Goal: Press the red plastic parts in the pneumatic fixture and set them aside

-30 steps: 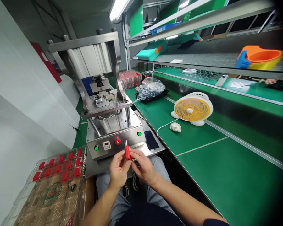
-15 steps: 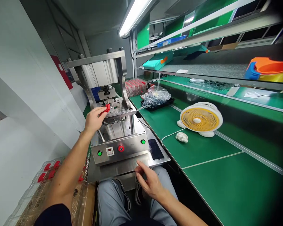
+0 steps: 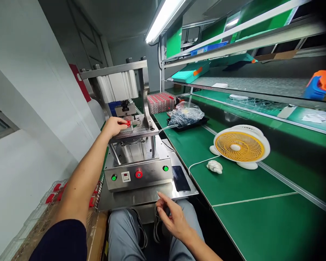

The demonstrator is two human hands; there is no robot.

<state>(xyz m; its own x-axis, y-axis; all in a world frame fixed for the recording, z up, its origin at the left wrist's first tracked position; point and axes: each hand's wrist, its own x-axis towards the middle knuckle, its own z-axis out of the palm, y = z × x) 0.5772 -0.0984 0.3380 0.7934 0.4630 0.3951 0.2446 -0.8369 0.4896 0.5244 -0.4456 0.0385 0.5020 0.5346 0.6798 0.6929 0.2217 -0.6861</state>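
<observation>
My left hand [image 3: 114,127] is closed on a small red plastic part [image 3: 128,123], pinched between thumb and fingertips. It holds the part at the metal fixture on the plate of a bench press [image 3: 141,127], below the press head [image 3: 125,108]. Whether the part is fully seated in the fixture I cannot tell. Over my lap, in front of the press base, my right hand [image 3: 174,219] hovers with nothing in it, fingers loosely curled and thumb apart from the index finger.
Green buttons [image 3: 165,168] and a red stop button [image 3: 138,174] line the press front. A phone [image 3: 180,178] lies at its right. The green bench holds a yellow-and-white fan [image 3: 239,146], a crumpled white lump [image 3: 214,166] and a bagged tray [image 3: 187,116]. Red parts [image 3: 50,198] sit in clear trays at left.
My left hand has moved forward and slightly right, bringing the red part further in over the fixture. My right hand stays nearly where it was. The view has shifted a little.
</observation>
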